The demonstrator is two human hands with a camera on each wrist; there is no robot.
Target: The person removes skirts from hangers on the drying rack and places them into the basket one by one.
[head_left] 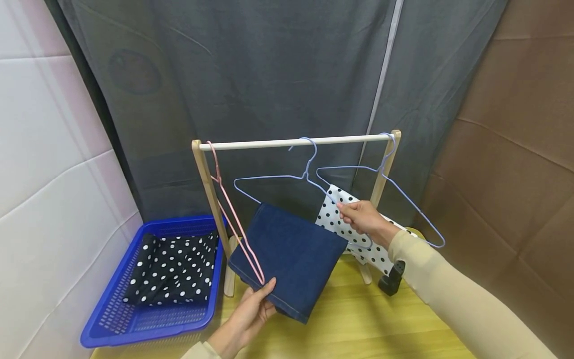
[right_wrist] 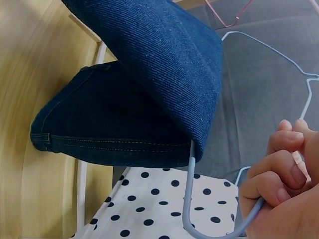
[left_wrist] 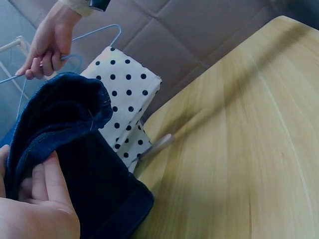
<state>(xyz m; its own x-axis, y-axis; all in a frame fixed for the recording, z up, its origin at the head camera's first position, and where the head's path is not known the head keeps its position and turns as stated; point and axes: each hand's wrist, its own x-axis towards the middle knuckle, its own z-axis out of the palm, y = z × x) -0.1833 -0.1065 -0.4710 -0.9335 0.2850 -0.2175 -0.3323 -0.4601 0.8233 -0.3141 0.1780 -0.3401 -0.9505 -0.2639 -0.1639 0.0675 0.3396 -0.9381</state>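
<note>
A folded pair of dark blue jeans (head_left: pixel 291 254) hangs over the lower bar of a light blue hanger (head_left: pixel 269 177), whose hook meets the rack's rail. My left hand (head_left: pixel 251 311) pinches the lower edge of the denim, thumb on the front and fingers behind. In the left wrist view, its fingers reach into a fold of the jeans (left_wrist: pixel 99 194). My right hand (head_left: pixel 365 219) grips the sloping right arm of that hanger, fingers curled round the wire (right_wrist: pixel 189 199). Behind it, white cloth with black dots (head_left: pixel 329 214) drapes over a second blue hanger (head_left: pixel 410 199).
A wooden rack with a white rail (head_left: pixel 264 144) stands on the wooden table (head_left: pixel 381 319). At its left end hangs a pink hanger (head_left: pixel 228 199), overlapping the jeans in the head view. Left of the rack, a blue basket (head_left: pixel 179 326) holds black cloth with white dots (head_left: pixel 179 269).
</note>
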